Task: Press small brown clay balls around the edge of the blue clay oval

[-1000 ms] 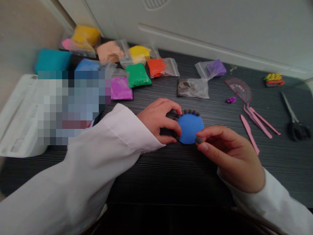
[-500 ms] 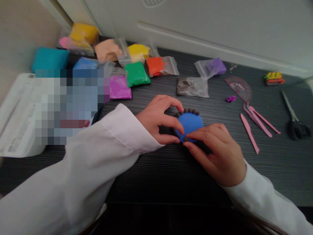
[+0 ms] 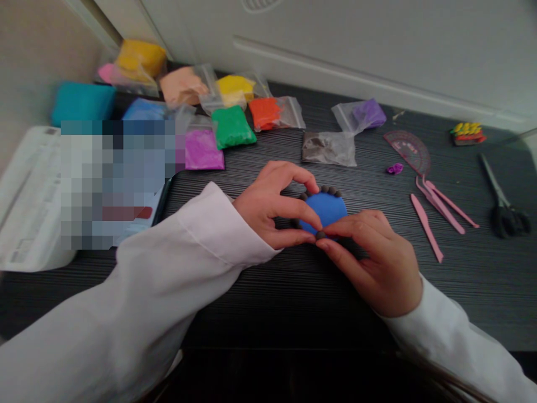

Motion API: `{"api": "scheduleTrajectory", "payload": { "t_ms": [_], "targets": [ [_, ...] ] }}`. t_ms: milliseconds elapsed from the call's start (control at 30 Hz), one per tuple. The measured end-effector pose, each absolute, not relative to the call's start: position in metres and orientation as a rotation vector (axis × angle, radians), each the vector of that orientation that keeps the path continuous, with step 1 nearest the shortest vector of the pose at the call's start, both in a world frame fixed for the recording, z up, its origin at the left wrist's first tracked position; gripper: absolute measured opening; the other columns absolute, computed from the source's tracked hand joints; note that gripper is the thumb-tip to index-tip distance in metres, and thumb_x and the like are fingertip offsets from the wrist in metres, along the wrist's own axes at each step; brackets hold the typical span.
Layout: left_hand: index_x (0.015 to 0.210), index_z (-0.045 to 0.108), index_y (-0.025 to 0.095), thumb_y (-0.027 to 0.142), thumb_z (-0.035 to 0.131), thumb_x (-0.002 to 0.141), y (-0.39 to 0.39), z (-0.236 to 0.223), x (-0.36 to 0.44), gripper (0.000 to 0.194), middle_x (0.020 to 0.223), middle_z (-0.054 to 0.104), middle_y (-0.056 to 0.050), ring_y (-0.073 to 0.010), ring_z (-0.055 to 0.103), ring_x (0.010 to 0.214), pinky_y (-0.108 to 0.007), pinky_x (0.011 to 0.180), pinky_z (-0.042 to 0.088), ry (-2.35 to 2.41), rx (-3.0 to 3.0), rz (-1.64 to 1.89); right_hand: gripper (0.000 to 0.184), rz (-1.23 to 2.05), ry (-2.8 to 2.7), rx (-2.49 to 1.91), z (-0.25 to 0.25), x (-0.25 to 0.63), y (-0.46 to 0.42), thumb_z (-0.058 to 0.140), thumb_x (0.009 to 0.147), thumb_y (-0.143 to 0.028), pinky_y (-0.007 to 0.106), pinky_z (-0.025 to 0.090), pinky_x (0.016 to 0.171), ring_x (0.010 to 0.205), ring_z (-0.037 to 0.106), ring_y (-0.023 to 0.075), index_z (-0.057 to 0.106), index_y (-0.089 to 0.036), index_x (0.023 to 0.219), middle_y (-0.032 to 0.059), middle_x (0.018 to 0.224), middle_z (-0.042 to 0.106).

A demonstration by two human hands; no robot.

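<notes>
Right hand (image 3: 384, 263) shifted left along round blue clay disc (image 3: 327, 207), pinching small dark-grey clay ball (image 3: 321, 235) at near edge; left hand (image 3: 271, 204) curved over disc (grip unclear).

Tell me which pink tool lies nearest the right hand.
The pink knife, leftmost of the three; the tweezers and the thin stick lie beyond it, farther from the right hand.

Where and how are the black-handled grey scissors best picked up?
Probably by the black handle loops of the scissors, from the near side, with the right hand once it releases the small dark ball: the loops lie at the near end, while the slim blades point away.
</notes>
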State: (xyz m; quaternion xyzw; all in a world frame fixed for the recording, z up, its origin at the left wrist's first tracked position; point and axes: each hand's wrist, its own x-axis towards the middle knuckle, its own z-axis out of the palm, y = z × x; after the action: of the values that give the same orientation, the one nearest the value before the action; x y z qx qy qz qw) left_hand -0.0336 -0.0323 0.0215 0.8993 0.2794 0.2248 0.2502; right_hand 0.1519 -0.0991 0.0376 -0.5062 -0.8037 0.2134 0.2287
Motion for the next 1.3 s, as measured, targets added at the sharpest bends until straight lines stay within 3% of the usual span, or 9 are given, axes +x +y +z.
{"api": "scheduleTrajectory", "payload": {
  "t_ms": [567,767,933,1300],
  "targets": [
    [0.075,0.064,0.027,0.037,0.058,0.067,-0.028,0.008,-0.035,0.014,0.094,0.053,-0.003,-0.0181,0.045,0.093,-0.035,0.085,0.034,0.627,2.429,0.864,0.009,0.577,-2.151,-1.414,0.040,0.150,-0.099,0.055,0.073,-0.022,0.034,0.038,0.072,0.074,0.056,0.0142,0.058,-0.021,0.081,0.0001,0.077,0.064],
    [0.077,0.065,0.026,0.038,0.061,0.063,-0.023,0.000,-0.041,0.019,0.098,0.053,-0.003,-0.0193,0.043,0.096,-0.037,0.088,0.031,0.673,2.458,0.797,0.010,0.533,-2.143,-1.438,0.040,0.152,-0.099,0.055,0.073,-0.020,0.032,0.040,0.073,0.077,0.055,0.0140,0.058,-0.019,0.082,0.0009,0.078,0.063],
    [0.081,0.065,0.032,0.040,0.063,0.060,-0.025,-0.004,-0.042,0.023,0.107,0.046,-0.002,-0.0225,0.037,0.103,-0.040,0.091,0.027,0.719,2.514,0.656,0.013,0.472,-2.218,-1.392,0.034,0.151,-0.101,0.055,0.073,-0.020,0.032,0.040,0.077,0.087,0.052,0.0148,0.059,-0.019,0.085,0.0036,0.092,0.061],
    [0.081,0.065,0.034,0.042,0.059,0.063,-0.026,-0.003,-0.041,0.020,0.110,0.044,0.000,-0.0227,0.034,0.106,-0.039,0.092,0.027,0.726,2.547,0.559,0.013,0.384,-2.391,-1.345,0.029,0.150,-0.102,0.053,0.074,-0.022,0.033,0.037,0.076,0.086,0.052,0.0147,0.060,-0.020,0.085,0.0024,0.094,0.061]
  ]
}}
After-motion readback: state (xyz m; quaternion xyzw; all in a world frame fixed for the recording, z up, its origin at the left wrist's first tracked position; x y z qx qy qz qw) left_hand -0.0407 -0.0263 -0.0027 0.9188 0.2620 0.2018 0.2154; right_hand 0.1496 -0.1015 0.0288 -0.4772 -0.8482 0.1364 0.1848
